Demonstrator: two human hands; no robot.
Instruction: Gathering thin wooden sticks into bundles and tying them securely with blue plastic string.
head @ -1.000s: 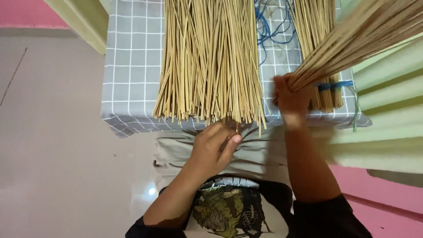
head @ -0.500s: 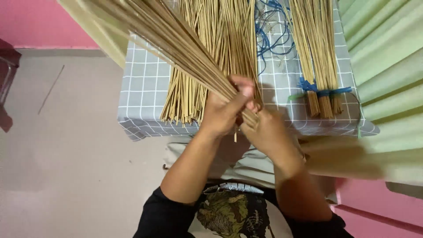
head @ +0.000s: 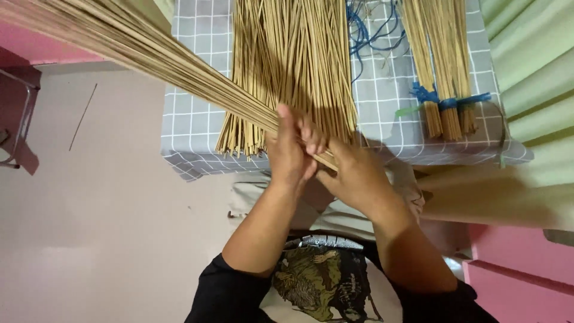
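I hold a bundle of thin tan sticks [head: 149, 57] by its cut ends, just above the near edge of the bench [head: 191, 119], with the long part fanning up and away past the bench's near left corner. My left hand [head: 291, 149] is wrapped tight around the butt of the bundle, and my right hand [head: 353, 176] is closed under the very tips, where a few ends poke out between the two. To do this well, I judge that I should keep the left grip firm so no stick slips out, and use the right palm to tap the ends level before anything is tied. The fan is wide, so squeezing close to the ends matters. Behind my hands a loose heap of sticks [head: 293, 66] lies on the grey checked cloth, its ends hanging over the near edge. Toward the far edge sits a tangle of blue cord [head: 371, 30], and near the right edge lie tied bundles [head: 445, 72] bound in blue.
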